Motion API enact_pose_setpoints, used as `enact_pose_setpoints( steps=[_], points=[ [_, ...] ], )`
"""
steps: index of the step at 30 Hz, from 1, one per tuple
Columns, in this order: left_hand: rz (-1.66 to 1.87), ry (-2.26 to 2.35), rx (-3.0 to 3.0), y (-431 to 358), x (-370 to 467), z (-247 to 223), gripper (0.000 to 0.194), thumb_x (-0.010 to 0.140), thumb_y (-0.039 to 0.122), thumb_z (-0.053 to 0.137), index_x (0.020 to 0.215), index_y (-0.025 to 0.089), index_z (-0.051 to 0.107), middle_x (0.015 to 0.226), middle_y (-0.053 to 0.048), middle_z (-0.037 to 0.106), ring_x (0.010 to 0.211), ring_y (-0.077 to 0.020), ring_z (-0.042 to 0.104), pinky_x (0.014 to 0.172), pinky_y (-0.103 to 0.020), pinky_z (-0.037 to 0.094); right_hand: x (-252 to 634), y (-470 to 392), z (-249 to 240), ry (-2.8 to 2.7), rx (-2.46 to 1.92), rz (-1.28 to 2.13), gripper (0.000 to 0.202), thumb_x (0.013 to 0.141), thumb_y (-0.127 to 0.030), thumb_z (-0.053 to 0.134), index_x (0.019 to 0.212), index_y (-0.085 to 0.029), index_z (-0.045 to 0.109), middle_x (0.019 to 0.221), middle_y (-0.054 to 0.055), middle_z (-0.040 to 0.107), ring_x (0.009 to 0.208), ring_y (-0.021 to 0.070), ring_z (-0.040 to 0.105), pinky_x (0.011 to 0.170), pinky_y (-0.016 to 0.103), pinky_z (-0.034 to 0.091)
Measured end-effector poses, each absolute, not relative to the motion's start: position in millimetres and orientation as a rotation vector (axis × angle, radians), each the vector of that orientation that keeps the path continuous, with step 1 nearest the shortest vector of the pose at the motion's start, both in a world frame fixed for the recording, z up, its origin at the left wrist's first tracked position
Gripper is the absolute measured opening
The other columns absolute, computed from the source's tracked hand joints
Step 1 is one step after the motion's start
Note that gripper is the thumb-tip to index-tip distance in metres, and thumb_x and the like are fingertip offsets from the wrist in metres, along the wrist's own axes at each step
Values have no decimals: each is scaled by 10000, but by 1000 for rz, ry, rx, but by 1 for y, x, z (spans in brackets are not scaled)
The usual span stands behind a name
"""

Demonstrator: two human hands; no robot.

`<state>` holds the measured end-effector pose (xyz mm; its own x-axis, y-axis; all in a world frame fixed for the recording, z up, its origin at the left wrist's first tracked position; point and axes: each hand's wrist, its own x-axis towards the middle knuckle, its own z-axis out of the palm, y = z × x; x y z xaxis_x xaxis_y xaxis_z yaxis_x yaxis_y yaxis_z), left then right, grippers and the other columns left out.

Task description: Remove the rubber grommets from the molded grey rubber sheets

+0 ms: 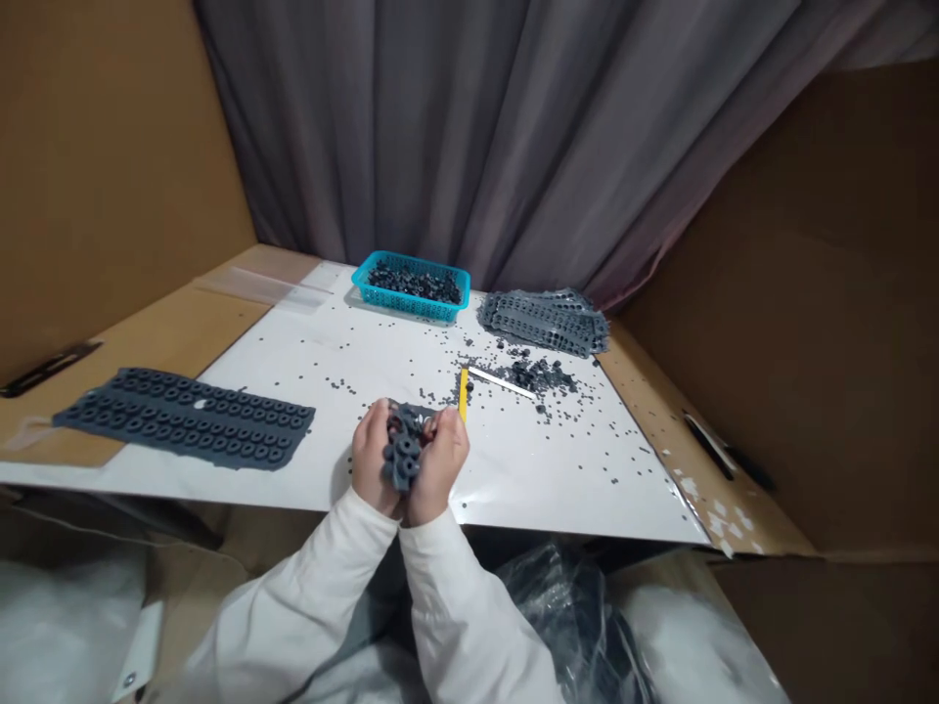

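Close to the table's front edge, my left hand (371, 458) and my right hand (438, 463) are closed around a dark grey rubber sheet of molded rings (403, 450). It is bent up between my palms, with its ring-shaped bumps showing in the gap. Some of the sheet is hidden by my fingers. Flat on the table to the left lies another rubber sheet (191, 418) with rows of rings and one hole through it. Just beyond my right hand are a yellow strip (463, 393) and a thin white strip (502, 382).
A turquoise basket (411, 312) of small dark pieces stands at the back. Right of it are stacked perforated grey sheets (544, 321). A heap of dark bits (541, 375) and scattered specks lie on the white tabletop (543, 479). Cardboard walls stand at both sides.
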<state>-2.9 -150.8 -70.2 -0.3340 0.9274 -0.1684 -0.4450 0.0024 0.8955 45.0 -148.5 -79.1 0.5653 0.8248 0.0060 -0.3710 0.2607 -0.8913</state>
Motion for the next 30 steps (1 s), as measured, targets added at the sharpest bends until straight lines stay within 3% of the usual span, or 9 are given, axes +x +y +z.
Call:
enact_pose_setpoints(
  steps=[5,10,21,30],
  points=[
    [1553,971,635,-157,-18,-61,235,790,396,571,694,191,510,616,46,499,558,-100,453,553,-195,390,70,-152,-72,-593,-772,1174,341,858,-396,469,596,-184,415,508,-71,292,436,69,246,420,199,230],
    [1390,930,1019,-163,-41,-67,332,836,422,504,619,172,499,586,28,462,566,-108,413,550,-199,350,79,-163,-66,-785,-756,1332,307,875,-389,456,662,-171,493,525,-59,323,445,66,276,434,201,221],
    [1411,1097,945,-158,-53,-85,276,837,439,500,715,194,530,670,11,554,622,-129,496,588,-212,393,79,-167,-74,-750,-707,1465,335,900,-423,394,712,-175,517,531,-52,333,463,75,284,470,211,232],
    [1570,1188,858,-159,-53,-91,294,746,490,587,723,199,552,862,-22,598,683,-146,523,580,-213,418,84,-166,-75,-812,-865,1348,430,889,-519,327,699,-186,523,566,-23,386,513,108,326,479,224,253]
  ],
)
